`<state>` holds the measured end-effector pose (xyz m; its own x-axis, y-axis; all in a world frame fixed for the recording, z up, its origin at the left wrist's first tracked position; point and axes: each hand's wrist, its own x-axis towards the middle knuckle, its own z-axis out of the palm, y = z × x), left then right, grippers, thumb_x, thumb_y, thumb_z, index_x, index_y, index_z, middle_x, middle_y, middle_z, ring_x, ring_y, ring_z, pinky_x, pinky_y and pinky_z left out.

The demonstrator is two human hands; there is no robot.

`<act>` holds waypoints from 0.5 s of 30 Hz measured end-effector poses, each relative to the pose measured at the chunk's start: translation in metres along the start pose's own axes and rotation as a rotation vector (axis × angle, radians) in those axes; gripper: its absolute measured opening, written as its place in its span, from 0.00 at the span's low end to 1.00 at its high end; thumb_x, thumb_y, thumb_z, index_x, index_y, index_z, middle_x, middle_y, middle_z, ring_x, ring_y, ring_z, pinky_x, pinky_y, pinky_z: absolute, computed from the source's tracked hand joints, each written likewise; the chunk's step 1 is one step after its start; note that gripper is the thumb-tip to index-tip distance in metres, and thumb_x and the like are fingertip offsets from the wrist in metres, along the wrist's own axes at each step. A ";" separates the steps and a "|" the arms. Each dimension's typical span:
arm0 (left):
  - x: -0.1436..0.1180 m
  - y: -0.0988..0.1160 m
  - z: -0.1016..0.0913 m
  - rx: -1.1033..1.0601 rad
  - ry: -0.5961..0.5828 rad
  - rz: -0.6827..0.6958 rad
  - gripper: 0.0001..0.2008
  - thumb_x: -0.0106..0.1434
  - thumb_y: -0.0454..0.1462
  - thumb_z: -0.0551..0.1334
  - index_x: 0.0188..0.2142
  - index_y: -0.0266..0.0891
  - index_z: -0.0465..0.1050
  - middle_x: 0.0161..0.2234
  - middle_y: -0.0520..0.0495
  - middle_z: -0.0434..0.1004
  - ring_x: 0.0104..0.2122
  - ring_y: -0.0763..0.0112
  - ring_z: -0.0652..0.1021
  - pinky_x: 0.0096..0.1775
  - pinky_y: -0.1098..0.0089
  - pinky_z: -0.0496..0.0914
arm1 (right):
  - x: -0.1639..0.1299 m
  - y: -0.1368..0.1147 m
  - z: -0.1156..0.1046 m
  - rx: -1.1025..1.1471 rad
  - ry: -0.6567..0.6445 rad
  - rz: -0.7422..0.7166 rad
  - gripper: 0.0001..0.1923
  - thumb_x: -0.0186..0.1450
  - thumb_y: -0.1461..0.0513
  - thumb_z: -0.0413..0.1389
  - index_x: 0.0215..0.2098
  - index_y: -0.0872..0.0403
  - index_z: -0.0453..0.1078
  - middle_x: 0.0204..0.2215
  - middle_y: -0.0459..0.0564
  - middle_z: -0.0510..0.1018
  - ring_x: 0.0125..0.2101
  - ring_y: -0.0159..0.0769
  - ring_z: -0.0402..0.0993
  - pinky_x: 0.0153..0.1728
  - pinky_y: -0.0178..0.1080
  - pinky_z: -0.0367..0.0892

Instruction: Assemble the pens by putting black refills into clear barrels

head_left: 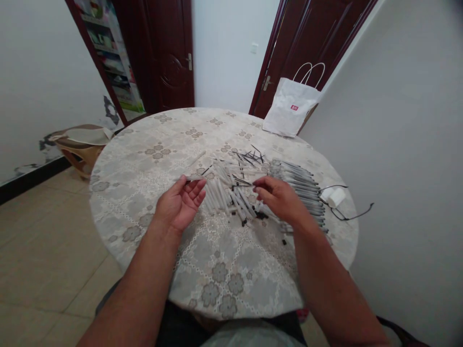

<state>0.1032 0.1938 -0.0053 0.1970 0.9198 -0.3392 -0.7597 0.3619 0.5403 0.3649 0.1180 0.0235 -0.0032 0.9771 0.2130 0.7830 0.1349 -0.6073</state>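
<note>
My left hand (181, 202) is palm up over the round table (144, 193), and its fingertips pinch a clear pen barrel (193, 178). My right hand (278, 197) reaches over a loose heap of clear pen barrels (226, 190) and pinches a thin black refill (243, 184) at its fingertips. More black refills (251, 156) lie scattered behind the heap. A row of assembled pens (304, 190) lies to the right of my right hand. Small black caps (258, 216) sit just below that hand.
A white paper bag (289, 108) leans at the table's far right against the wall. A white charger block with black cable (336, 197) lies at the right rim. A single barrel (197, 158) lies apart. A plastic stool (81, 144) stands left; dark doors behind.
</note>
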 end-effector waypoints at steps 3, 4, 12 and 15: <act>0.000 -0.001 0.000 0.005 0.003 -0.012 0.15 0.75 0.35 0.51 0.35 0.33 0.72 0.30 0.43 0.82 0.29 0.68 0.84 0.28 0.72 0.78 | -0.014 -0.002 -0.032 -0.298 -0.211 -0.001 0.07 0.67 0.61 0.56 0.40 0.53 0.77 0.35 0.50 0.82 0.35 0.36 0.76 0.37 0.35 0.64; 0.000 -0.001 0.000 0.013 -0.002 -0.011 0.16 0.75 0.36 0.50 0.35 0.33 0.72 0.30 0.42 0.82 0.30 0.67 0.84 0.28 0.71 0.78 | -0.020 -0.003 -0.038 -0.352 -0.258 0.006 0.07 0.67 0.62 0.56 0.40 0.53 0.77 0.35 0.50 0.83 0.35 0.36 0.76 0.37 0.35 0.64; 0.002 -0.004 -0.002 0.052 -0.022 0.039 0.14 0.75 0.37 0.51 0.36 0.35 0.71 0.31 0.43 0.82 0.32 0.65 0.85 0.30 0.68 0.79 | -0.090 0.001 -0.025 -0.711 -0.445 0.269 0.08 0.68 0.59 0.56 0.41 0.52 0.76 0.35 0.53 0.82 0.37 0.41 0.78 0.34 0.37 0.59; 0.001 -0.004 -0.002 0.066 -0.045 0.052 0.12 0.75 0.37 0.51 0.37 0.36 0.70 0.32 0.43 0.82 0.32 0.64 0.85 0.30 0.68 0.79 | -0.111 0.008 -0.011 -0.771 -0.459 0.305 0.07 0.70 0.62 0.53 0.40 0.53 0.74 0.38 0.54 0.80 0.36 0.40 0.78 0.33 0.37 0.59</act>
<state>0.1058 0.1930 -0.0092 0.1870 0.9429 -0.2757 -0.7275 0.3215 0.6061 0.3784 0.0085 0.0034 0.1537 0.9438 -0.2927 0.9850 -0.1230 0.1208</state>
